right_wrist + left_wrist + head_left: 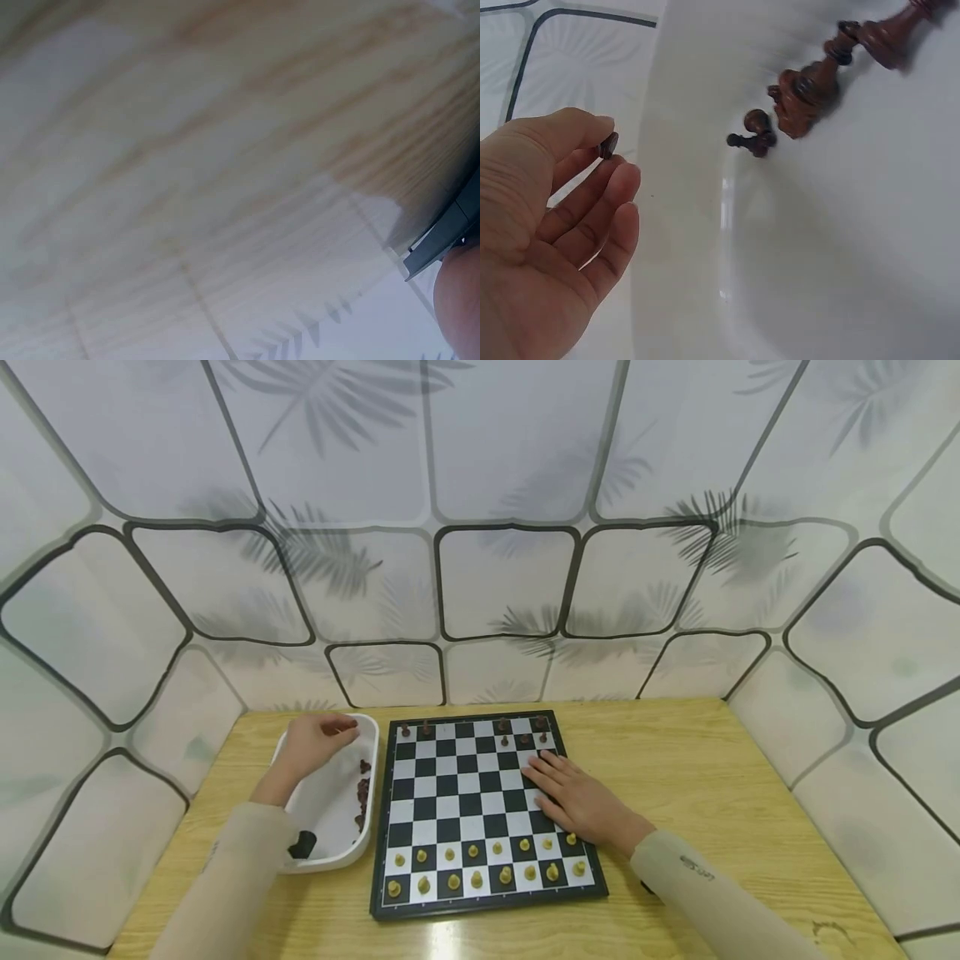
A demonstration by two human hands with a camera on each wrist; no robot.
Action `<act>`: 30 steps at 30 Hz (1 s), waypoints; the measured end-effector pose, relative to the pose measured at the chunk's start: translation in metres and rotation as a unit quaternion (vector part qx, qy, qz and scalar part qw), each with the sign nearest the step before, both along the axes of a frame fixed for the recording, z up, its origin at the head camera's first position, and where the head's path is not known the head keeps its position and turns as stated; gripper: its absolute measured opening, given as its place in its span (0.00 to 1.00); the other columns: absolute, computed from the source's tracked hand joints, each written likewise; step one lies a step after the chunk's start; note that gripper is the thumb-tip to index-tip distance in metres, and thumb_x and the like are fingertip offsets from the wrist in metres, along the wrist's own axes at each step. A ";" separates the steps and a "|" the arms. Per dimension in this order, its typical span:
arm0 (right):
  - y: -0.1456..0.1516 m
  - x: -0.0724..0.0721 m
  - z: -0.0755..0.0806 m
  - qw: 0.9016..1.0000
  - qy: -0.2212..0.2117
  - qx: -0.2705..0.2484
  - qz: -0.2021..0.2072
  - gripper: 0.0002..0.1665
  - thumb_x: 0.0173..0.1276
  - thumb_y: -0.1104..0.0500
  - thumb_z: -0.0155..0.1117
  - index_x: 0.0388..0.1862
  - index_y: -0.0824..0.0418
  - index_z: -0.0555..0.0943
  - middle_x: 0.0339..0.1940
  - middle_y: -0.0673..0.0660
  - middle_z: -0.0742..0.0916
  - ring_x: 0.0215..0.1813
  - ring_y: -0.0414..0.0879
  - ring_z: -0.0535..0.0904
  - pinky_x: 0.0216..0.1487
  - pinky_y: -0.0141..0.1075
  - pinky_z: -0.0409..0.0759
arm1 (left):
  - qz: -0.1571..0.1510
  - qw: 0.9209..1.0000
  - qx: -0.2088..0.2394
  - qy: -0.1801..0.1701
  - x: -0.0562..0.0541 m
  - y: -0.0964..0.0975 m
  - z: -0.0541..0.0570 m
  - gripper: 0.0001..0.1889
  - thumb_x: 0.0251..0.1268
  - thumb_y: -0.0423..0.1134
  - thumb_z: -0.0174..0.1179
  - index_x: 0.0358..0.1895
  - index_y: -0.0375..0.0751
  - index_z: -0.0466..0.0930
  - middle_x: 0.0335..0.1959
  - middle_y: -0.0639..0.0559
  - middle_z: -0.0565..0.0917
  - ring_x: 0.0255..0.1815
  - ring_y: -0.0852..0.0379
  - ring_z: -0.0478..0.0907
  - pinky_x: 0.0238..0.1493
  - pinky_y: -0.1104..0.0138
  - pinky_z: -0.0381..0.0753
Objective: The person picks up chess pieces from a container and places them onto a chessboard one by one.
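Observation:
Over the white tray (372,735), my left hand (318,743) pinches a small dark brown chess piece (608,145) between thumb and forefinger; the fingers hide most of it. Below it in the tray lie several dark brown chess pieces (802,101), tipped on their sides. My right hand (581,797) rests with spread, extended fingers on the right side of the chessboard (468,782). Two rows of pale yellow pieces (476,879) stand along the board's near side. At the far side several dark pieces (503,725) stand near both corners.
A small black object (303,844) lies at the tray's near end. The board sits just right of the tray on a wooden table (675,760). A patterned wall (495,668) closes off the table's back. Part of the board's dark edge (442,232) shows in the right wrist view.

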State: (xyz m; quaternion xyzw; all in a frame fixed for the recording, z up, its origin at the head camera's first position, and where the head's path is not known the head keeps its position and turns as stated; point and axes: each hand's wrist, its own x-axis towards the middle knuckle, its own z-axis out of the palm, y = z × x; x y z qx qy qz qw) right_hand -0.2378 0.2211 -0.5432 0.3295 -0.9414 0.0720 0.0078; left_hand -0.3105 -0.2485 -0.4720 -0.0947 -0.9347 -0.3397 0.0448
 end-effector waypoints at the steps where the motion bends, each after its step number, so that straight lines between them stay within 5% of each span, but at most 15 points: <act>1: 0.000 0.000 0.000 1.000 0.000 0.001 0.000 0.36 0.86 0.41 0.44 0.86 0.53 0.61 0.86 0.55 0.66 0.87 0.55 0.57 0.85 0.51 0.58 | -0.001 1.000 0.004 0.006 0.000 0.001 0.002 0.15 0.72 0.42 0.68 0.53 0.35 0.89 0.48 0.38 0.91 0.50 0.40 0.87 0.50 0.53 0.85; 13: 0.000 0.001 0.002 1.000 -0.004 -0.003 -0.002 0.36 0.86 0.41 0.44 0.86 0.53 0.61 0.86 0.56 0.66 0.87 0.56 0.57 0.85 0.52 0.58 | -0.024 0.999 0.032 0.023 -0.005 0.036 0.022 0.12 0.71 0.39 0.69 0.49 0.34 0.89 0.45 0.38 0.91 0.46 0.41 0.89 0.45 0.51 0.88; 30: -0.001 0.003 0.000 1.000 -0.005 -0.006 -0.004 0.36 0.86 0.41 0.44 0.86 0.53 0.61 0.86 0.55 0.66 0.88 0.56 0.56 0.85 0.52 0.58 | -0.068 0.997 0.035 0.020 -0.025 0.096 0.017 0.11 0.72 0.40 0.69 0.48 0.36 0.90 0.43 0.42 0.92 0.45 0.45 0.89 0.48 0.52 0.88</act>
